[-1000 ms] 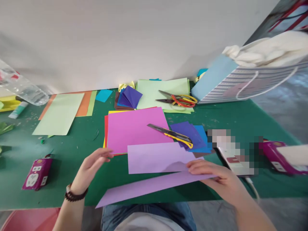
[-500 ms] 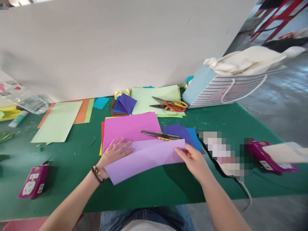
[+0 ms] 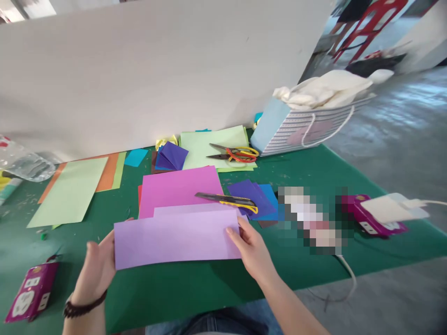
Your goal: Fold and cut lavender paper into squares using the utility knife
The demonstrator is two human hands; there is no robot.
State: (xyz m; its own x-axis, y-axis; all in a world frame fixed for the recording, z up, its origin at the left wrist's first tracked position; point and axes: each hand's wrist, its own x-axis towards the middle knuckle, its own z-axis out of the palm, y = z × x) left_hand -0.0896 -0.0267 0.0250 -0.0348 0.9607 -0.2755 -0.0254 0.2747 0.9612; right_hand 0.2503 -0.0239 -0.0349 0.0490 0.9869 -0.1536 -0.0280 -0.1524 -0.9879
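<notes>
While we grasp a folded lilac paper sheet (image 3: 176, 238) at its short ends with our left hand (image 3: 95, 270) and right hand (image 3: 252, 249), it sits just above a green cutting mat (image 3: 174, 298), overlapping a bright pink paper sheet (image 3: 178, 186).

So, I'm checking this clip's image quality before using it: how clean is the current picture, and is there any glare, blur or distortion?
In the head view, a pixelated patch hides part of the right side; glare brightens the concrete floor; the wide lens bends the green mat; the lilac paper looks sharp.
</notes>
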